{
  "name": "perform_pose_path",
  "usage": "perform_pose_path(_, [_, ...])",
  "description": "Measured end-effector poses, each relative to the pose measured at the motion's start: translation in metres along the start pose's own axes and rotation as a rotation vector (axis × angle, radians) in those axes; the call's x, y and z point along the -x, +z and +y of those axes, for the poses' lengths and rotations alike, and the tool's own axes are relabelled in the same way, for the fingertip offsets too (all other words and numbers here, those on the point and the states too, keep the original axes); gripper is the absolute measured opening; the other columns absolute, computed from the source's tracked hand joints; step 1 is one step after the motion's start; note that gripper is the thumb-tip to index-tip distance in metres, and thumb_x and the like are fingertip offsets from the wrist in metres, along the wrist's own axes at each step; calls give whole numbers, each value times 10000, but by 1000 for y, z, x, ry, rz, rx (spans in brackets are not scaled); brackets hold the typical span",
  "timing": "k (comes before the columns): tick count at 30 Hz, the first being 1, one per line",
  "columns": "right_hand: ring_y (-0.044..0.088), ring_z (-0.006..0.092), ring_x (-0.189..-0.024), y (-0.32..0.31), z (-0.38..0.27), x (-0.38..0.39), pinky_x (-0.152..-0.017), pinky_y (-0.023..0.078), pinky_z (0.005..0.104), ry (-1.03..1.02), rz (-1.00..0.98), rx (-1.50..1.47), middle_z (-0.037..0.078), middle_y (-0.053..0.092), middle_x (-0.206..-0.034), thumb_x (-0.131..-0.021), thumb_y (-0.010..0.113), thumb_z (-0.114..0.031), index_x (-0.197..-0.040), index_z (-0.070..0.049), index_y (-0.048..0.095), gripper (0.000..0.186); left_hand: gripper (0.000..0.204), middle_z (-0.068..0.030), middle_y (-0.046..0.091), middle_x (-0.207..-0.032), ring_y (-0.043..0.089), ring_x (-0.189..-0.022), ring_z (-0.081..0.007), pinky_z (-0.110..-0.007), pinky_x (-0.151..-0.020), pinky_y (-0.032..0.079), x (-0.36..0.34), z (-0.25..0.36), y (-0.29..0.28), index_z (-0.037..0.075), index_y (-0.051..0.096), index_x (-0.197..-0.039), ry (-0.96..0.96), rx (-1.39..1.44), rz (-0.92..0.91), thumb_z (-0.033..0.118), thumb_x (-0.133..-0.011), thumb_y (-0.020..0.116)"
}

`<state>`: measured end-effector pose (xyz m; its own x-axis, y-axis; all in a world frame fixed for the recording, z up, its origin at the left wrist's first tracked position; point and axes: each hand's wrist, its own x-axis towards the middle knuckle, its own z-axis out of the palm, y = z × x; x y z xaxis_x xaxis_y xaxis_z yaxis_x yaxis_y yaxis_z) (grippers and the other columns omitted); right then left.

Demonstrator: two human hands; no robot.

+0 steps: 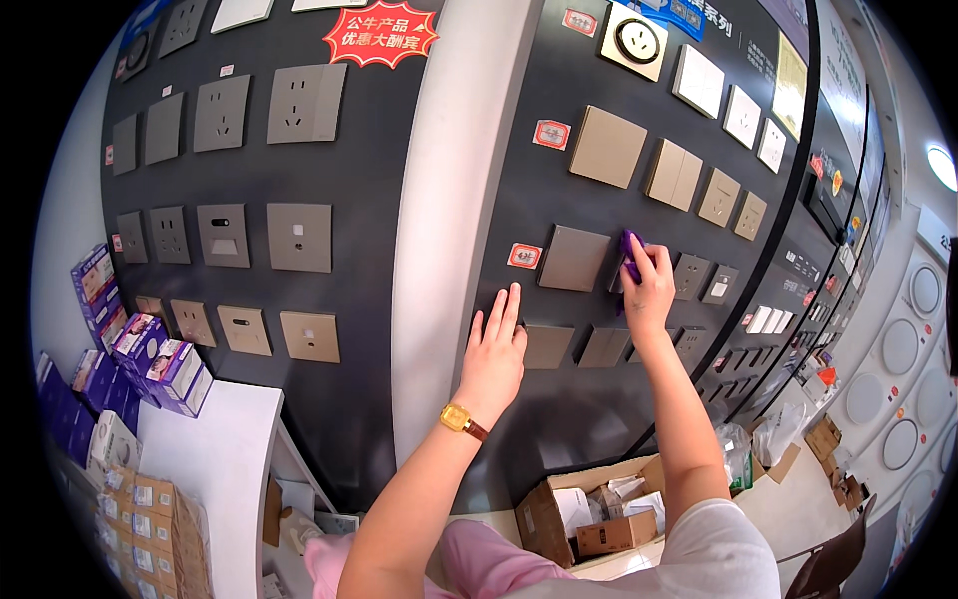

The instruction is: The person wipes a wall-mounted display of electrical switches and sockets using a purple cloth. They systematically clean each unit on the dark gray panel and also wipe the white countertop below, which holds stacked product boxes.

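My right hand (649, 290) is closed on a bunched purple cloth (628, 258), pressed to a grey switch plate partly hidden behind it. This plate sits in a row on a dark display board (499, 429). To its left is a large square grey plate (574, 258); to its right come a grey socket plate (690, 276) and a smaller one (720, 284). My left hand (493, 357) rests against the board's left part with fingers stretched out, holding nothing. It lies beside a lower grey plate (549, 346). A gold watch (456, 417) is on my left wrist.
A pale pillar (449, 200) separates this board from another dark board (349, 389) of switches and sockets. Below me stands an open cardboard box (540, 524) with small boxes inside. Purple boxes (180, 377) sit on a white counter (244, 419) at the left.
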<state>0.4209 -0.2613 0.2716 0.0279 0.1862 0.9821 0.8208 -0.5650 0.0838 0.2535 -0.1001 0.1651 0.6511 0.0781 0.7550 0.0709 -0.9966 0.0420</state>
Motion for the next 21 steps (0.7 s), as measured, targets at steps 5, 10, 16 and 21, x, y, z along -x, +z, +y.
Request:
perform_pose_path(5, [575, 262, -834, 0, -8, 13, -721, 505, 375, -208, -70, 58, 83, 547, -931, -608, 785, -15, -1210, -50, 637, 621, 314, -203, 134, -1599, 225, -1464, -333, -489, -1136, 318, 2, -2, 3, -22, 631, -1097, 5, 3, 30, 92, -810, 688])
perform_pose_path(10, [571, 246, -824, -3, -3, 60, -707, 501, 368, -202, -179, 53, 76, 545, -931, -614, 786, -35, -1217, -59, 635, 622, 313, -199, 134, -1600, 225, -1464, -332, -488, -1139, 315, 2, 0, 4, -16, 634, -1101, 11, 19, 21, 88, -810, 686])
perform_pose_path(16, [576, 262, -846, -14, 29, 82, -728, 500, 379, -184, -233, 103, 81, 555, -958, -616, 778, -48, -1223, -60, 626, 626, 309, -198, 145, -1598, 227, -1463, -331, -488, -1140, 312, 2, -2, 1, -13, 635, -1097, 2, 24, 9, 82, -807, 684])
perform_pose_path(21, [602, 259, -867, -35, 70, 92, -753, 515, 364, 154, -281, 123, 67, 547, -952, -721, 724, -31, -1208, -125, 659, 501, 229, -209, 157, -1593, 236, -1458, -342, -500, -1147, 294, 2, 1, 3, -16, 638, -1013, 3, 30, 30, 63, -801, 673])
